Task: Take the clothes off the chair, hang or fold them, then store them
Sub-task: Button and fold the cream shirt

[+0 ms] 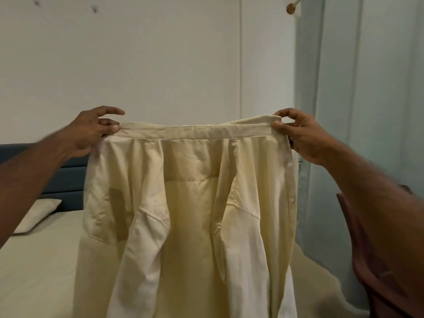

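A pale yellow button-up shirt (190, 203) hangs in the air in front of me, stretched flat by its collar. My left hand (91, 129) pinches the collar's left end between thumb and fingers. At the collar's right end my right hand (300, 134) pinches it the same way. The shirt's front panels hang open towards me, with a chest pocket on the left and buttons down the right edge. Its lower part runs out of the frame's bottom. A dark red chair (376, 271) stands at the right, partly hidden behind my right forearm.
A bed (39, 267) with a cream sheet lies below and behind the shirt, with a pillow (39, 214) and a blue headboard (66, 175) at the left. A pale blue curtain (358, 88) hangs at the right. A white wall is behind.
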